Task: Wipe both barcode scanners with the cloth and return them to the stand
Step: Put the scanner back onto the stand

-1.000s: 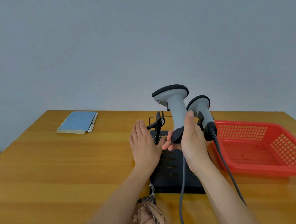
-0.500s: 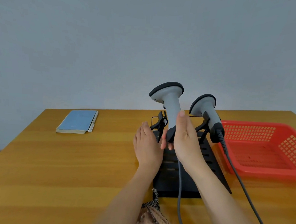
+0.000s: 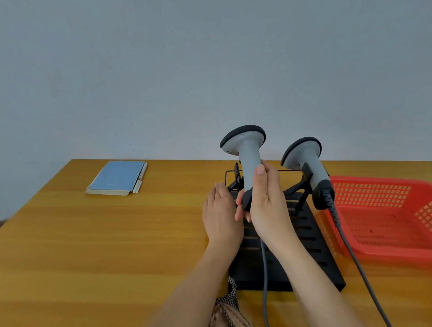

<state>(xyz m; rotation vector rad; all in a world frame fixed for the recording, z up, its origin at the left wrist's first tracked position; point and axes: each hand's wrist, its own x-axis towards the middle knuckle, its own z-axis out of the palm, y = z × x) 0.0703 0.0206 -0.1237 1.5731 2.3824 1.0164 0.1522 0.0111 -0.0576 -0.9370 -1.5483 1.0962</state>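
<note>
Fingers (image 3: pixel 261 170) of the right hand (image 3: pixel 270 206) grip one scanner (image 3: pixel 247 160), now lowered toward the stand (image 3: pixel 313 246); left hand (image 3: pixel 219 213) flat, open beside it. Second scanner (image 3: pixel 307 163) already docked; return nearly complete.

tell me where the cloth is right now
The cloth lies on the table at the bottom edge of the head view, just in front of the black stand and between the person's forearms, in neither hand.

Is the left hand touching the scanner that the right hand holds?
Cannot tell. In the head view the left hand sits beside the scanner, the right hand hiding any contact.
</note>
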